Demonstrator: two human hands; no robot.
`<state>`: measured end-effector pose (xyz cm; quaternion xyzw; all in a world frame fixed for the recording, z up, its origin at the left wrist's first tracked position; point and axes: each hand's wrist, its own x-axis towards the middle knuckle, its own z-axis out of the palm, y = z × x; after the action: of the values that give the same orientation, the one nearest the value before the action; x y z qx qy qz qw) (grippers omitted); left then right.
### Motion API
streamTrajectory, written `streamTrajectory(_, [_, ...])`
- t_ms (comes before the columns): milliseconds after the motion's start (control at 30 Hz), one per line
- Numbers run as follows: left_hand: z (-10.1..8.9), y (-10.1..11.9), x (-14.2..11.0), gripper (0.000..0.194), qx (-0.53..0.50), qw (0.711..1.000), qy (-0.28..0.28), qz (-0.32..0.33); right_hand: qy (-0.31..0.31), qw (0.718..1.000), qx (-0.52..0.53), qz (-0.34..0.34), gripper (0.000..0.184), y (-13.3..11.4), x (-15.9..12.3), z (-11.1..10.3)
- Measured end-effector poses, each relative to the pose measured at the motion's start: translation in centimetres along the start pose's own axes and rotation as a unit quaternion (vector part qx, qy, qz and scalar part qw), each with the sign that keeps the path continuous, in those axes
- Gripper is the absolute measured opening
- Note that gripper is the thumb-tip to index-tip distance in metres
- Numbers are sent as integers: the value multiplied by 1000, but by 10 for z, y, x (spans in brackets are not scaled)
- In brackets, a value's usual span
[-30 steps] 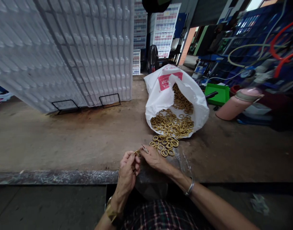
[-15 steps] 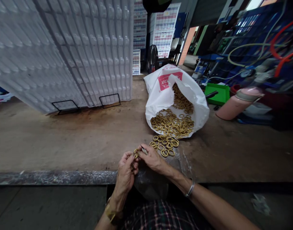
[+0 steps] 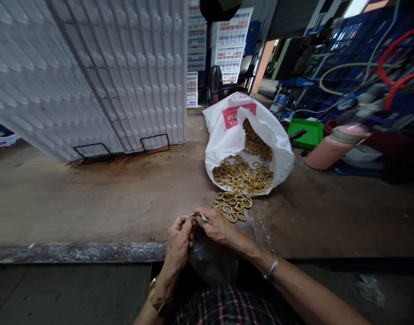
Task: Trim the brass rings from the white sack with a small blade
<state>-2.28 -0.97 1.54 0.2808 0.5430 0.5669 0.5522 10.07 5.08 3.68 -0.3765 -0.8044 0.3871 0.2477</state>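
Observation:
Between the fingertips of my left hand (image 3: 178,239) is a brass-coloured ring (image 3: 192,215), mostly covered by the fingers. My right hand (image 3: 218,226) is closed around a small, slim tool (image 3: 203,217) that looks like a short blade; its exact kind is unclear. The fingertips of both hands meet at the ring, above the table's front edge. Just beyond the right hand, a loose pile of brass rings (image 3: 227,208) lies on the table. Behind it, a white woven sack (image 3: 223,146) lies with its torn mouth facing me, many more rings inside.
The wooden table (image 3: 126,198) has a worn front edge. Stacked clear plastic trays (image 3: 135,76) stand at left, by black wire stands (image 3: 155,143). On the right are a green tray (image 3: 306,133) and a pink bottle (image 3: 332,149). White crates (image 3: 230,45) rise behind.
My fingers have shifted slightly around the ring, and the tool in my right hand has turned a little. Less of the ring shows now. The pile and sack stay put.

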Motion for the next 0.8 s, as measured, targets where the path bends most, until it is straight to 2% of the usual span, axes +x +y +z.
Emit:
streamTrajectory(67, [-1, -1, 0, 38, 26, 999, 10, 18, -2, 1000, 22, 1, 15, -1, 0, 0])
streamTrajectory(133, [0, 0, -1, 37, 39, 998, 26, 36, 7, 996, 82, 44, 20, -2, 1, 2])
streamTrajectory(300, [3, -2, -3, 31, 87, 991, 44, 97, -7, 963, 219, 159, 35, 5, 3, 13])
streamTrajectory(400, [2, -4, -4, 29, 99, 990, 34, 96, -18, 947, 256, 191, 35, 9, 3, 16])
streamTrajectory(633, [0, -1, -7, 36, 50, 999, -12, 15, 26, 971, 184, 153, 17, -2, 6, 8])
streamTrajectory(800, [-1, -2, -7, 36, 14, 999, -27, -15, 23, 989, 102, 106, 14, -4, 6, 6])
